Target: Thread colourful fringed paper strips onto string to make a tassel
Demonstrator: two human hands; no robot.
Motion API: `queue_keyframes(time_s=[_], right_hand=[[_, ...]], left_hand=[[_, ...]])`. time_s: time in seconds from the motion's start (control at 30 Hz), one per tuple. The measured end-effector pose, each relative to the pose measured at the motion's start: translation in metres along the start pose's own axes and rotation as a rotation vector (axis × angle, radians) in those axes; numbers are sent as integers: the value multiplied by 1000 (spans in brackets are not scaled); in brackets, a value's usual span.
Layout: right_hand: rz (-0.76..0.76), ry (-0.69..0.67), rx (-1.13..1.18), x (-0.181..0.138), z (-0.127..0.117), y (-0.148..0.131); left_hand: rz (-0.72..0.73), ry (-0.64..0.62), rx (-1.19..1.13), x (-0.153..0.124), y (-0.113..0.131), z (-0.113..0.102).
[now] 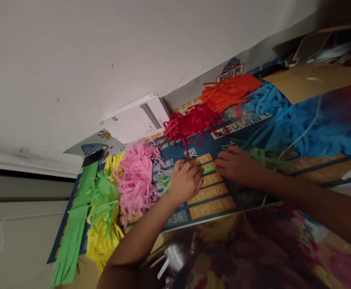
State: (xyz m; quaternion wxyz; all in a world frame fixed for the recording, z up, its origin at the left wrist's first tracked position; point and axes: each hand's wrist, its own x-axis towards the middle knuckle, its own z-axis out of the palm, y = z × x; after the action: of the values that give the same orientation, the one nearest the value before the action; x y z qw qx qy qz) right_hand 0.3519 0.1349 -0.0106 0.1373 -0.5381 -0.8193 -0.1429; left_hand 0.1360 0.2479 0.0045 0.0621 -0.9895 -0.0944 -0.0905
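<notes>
My left hand (185, 180) and my right hand (234, 163) meet over a blue multiplication-table mat (211, 200). Between them they pinch a thin green paper strip (209, 169). Both hands have their fingers curled closed on it. A loose bunch of green strips (165, 181) lies just left of my left hand. Heaps of cut paper strips lie around: pink (136, 176), red (190, 122), orange (228, 92), blue (292, 120), yellow (106, 237) and green (101, 196).
A white box (136, 118) leans against the white wall (103, 52) behind the mat. Flat green paper sheets (73, 233) lie at the mat's left edge. Brown cardboard (310, 80) sits at the far right. A colourful patterned cloth (253, 249) fills the foreground.
</notes>
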Motion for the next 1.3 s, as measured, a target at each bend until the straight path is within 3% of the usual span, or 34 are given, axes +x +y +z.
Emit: queue_keyframes(time_s=[0.2, 0.37, 0.53, 0.73, 0.9, 1.0, 1.17, 1.3], right_hand=[[64, -73, 14, 18, -1, 7], [45, -38, 2, 21, 8, -3], [77, -27, 11, -3, 15, -3], [277, 74, 206, -19, 24, 15], [393, -10, 368, -18, 30, 22], [434, -35, 386, -16, 29, 21], [463, -55, 333, -12, 26, 17], [224, 12, 223, -9, 16, 8]], left_hand=[[-20, -98, -28, 18, 1, -6], [-78, -15, -10, 12, 2, 3], [-129, 39, -63, -5, 2, 9], [-276, 79, -216, -16, -3, 14], [-523, 22, -484, -10, -7, 14], [-564, -13, -486, -4, -6, 12], [-500, -37, -342, -1, -4, 11], [-210, 14, -260, -4, -1, 12]])
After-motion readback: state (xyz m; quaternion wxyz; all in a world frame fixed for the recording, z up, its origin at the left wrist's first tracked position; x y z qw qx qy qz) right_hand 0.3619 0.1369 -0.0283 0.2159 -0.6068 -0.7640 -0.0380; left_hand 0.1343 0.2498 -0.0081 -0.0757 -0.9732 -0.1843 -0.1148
